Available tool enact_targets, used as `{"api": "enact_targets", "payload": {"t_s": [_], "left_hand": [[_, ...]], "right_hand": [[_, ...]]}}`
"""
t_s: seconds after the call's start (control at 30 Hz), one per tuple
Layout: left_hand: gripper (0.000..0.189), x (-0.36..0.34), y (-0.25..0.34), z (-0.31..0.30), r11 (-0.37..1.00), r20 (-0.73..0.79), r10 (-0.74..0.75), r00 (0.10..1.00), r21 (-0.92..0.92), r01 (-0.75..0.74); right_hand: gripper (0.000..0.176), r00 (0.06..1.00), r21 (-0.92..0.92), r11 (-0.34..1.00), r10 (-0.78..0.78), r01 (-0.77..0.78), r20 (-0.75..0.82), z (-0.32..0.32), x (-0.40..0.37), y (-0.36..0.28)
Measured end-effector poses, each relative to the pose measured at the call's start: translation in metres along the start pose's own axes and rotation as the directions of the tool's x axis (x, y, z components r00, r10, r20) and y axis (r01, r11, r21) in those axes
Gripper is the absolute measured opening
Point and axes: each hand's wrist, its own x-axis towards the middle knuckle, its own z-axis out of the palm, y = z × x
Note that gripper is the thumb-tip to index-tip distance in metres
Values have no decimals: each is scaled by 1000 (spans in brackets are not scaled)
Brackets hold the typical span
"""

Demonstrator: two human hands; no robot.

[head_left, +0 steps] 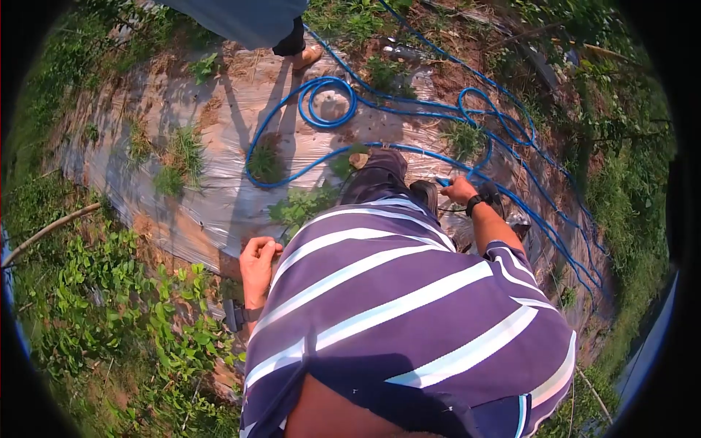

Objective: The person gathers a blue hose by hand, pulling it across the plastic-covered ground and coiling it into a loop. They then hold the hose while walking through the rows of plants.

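My right hand [460, 190] is closed around a blue hose [443, 182], a short piece of which sticks out past the fingers. More of the same hose runs over the ground just beyond that hand. A dark band [474, 205] circles my right wrist. My left hand [259, 261] hangs beside my striped shirt with its fingers curled in, and no object shows in it. On the left wrist sits a dark device [234, 315]. Below the left hand are silvery plastic sheeting and a leafy weed [303, 206].
Blue hose lies in loops [327, 102] ahead of me and in long strands [555, 241] to the right. Another person's foot [307, 56] stands on the plastic sheeting [212, 168] at the top. Leafy plants [139, 292] fill the left side, near a bent stick [55, 228].
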Motion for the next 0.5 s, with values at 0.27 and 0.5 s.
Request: {"api": "enact_targets", "payload": {"t_s": [0.27,0.5], "left_hand": [[16,-17,-7,9,999,-19,-38,999,31,38],[17,-20,-16,23,991,32,-76,997,108,73]], "right_hand": [[47,988,198,974,81,-107,133,-33,13,-64],[63,940,76,971,-237,225,245,-14,36,-138]]}}
